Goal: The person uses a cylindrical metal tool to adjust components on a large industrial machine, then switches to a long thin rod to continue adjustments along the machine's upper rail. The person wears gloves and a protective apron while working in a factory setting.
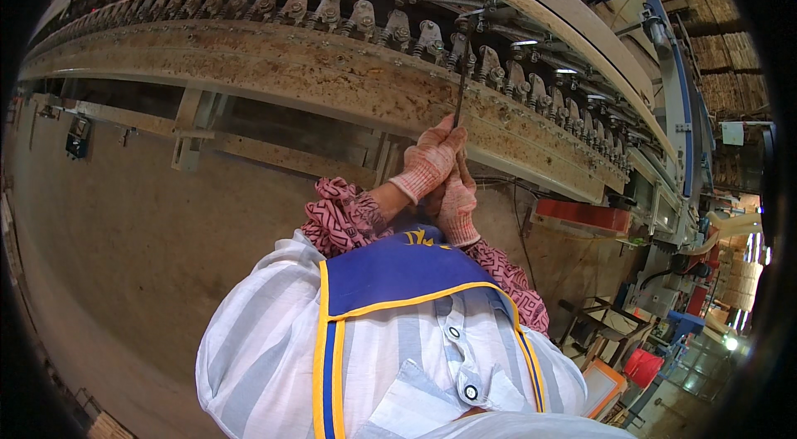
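Both my hands wear pale pink knitted gloves and meet in front of my chest. My left hand [430, 160] is closed round the lower part of a thin dark rod [462, 83]. Just below and to the right, my right hand [457, 205] is closed at the rod's lower end, its fingers partly hidden by the left hand. The rod points up and away, its far end among the small metal brackets [430, 39] with springs that line a long machine. The brackets stand along a dusty, stained metal beam [324, 78].
Behind the brackets runs a long curved pale rail [564, 3]. Below the beam are metal supports [189, 127] and a concrete floor [166, 231]. To the right are a red box-shaped part [583, 215], a blue upright post [682, 107], a red reel [642, 367] and stacked straw-coloured bundles [721, 57].
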Demonstrator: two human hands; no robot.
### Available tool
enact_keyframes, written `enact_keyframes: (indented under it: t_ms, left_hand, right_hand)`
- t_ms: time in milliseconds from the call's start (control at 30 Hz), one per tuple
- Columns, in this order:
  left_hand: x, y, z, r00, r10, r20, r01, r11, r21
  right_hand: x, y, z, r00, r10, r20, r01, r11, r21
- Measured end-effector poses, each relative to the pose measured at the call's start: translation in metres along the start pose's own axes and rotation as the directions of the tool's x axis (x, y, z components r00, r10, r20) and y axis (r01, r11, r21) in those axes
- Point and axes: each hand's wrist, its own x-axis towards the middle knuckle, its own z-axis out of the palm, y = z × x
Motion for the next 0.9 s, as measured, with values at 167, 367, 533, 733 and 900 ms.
enact_keyframes:
  t_ms: [167, 367, 533, 733, 900]
  left_hand:
    - [0.003, -0.005, 0.001, 1.0, 0.008, 0.0, -0.008, 0.999, -0.038]
    - [0.007, -0.006, 0.001, 1.0, 0.004, 0.009, -0.004, 1.0, 0.026]
    - [0.013, -0.02, 0.002, 0.996, 0.086, -0.005, -0.086, 0.996, -0.005]
    - [0.011, -0.017, 0.003, 0.992, 0.127, -0.013, -0.125, 0.989, 0.079]
    - [0.007, -0.009, 0.001, 1.0, 0.019, 0.008, -0.018, 1.0, -0.017]
  right_hand:
    - [-0.002, 0.012, -0.003, 1.0, -0.012, -0.024, 0.013, 0.999, 0.03]
    - [-0.001, 0.013, -0.004, 1.0, 0.003, -0.023, -0.004, 0.999, -0.041]
    - [-0.001, 0.011, -0.003, 1.0, 0.018, -0.026, -0.019, 0.999, -0.048]
    - [-0.002, 0.007, -0.003, 0.999, 0.035, -0.006, -0.035, 0.998, -0.049]
    - [-0.002, 0.008, -0.004, 0.995, 0.101, -0.025, -0.101, 0.995, -0.009]
